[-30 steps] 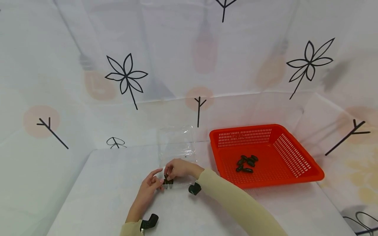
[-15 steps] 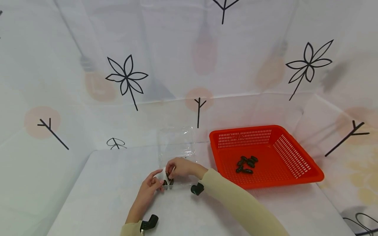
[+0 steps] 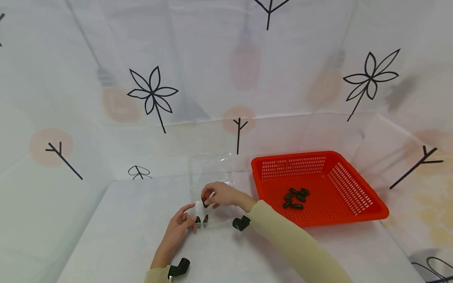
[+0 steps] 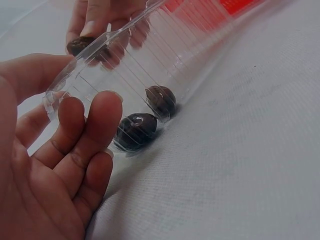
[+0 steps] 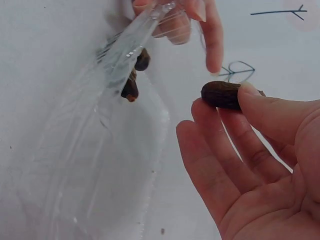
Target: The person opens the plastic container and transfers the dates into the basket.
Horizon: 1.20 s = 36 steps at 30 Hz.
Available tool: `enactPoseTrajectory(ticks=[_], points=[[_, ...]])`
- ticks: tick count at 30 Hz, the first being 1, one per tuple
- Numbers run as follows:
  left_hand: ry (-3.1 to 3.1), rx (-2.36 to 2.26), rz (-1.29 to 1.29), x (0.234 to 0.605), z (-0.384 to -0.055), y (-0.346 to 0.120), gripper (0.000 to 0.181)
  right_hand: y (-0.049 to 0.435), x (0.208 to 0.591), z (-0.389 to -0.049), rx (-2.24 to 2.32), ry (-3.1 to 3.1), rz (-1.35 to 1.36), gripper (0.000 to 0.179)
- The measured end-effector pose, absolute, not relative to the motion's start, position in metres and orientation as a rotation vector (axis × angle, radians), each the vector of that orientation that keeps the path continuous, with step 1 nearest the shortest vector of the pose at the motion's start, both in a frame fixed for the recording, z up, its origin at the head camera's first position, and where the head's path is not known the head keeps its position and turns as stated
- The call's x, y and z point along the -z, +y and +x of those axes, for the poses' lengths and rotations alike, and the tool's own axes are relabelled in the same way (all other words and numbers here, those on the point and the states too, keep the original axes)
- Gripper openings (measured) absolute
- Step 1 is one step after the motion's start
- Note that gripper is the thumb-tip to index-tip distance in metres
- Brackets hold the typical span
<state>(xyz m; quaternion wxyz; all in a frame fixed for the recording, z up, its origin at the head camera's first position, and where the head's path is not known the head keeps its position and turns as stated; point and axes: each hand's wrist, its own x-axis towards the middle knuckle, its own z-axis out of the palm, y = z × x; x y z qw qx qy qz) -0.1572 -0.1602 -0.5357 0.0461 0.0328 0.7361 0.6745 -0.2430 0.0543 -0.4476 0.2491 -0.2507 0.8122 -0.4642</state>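
A clear plastic clamshell box [image 3: 221, 214] lies on the table with its lid [image 3: 211, 169] raised at the back. My left hand [image 3: 178, 225] holds the box at its front left corner, thumb and curled fingers around the wall. Two dark brown dates [image 4: 136, 131] lie side by side inside that corner. My right hand [image 3: 221, 194] pinches another wrinkled date [image 5: 222, 95] between thumb and fingertips, just above the box. Part of the box is hidden behind the right hand in the head view.
To the right stands a red plastic basket [image 3: 318, 220] with slotted sides; several dates [image 3: 296, 197] lie on its floor. A white cloth [image 3: 116, 236] covers the table. Behind hangs a patterned white sheet [image 3: 198, 90].
My right hand has lifted a date up and away from the front left corner of the box, leaving two dates there. The left hand has hardly moved.
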Motion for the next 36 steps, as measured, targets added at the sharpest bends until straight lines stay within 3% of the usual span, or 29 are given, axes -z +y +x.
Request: enactPoseTrajectory(ticks=[19, 36], points=[[2.249, -2.066, 0.112, 0.539, -0.155, -0.16, 0.048, 0.092, 0.425, -0.24, 1.226, 2.25, -0.757, 0.016], [2.236, -2.064, 0.134, 0.538, -0.157, -0.162, 0.047, 0.16, 0.405, -0.242, 1.329, 2.33, -0.671, 0.017]])
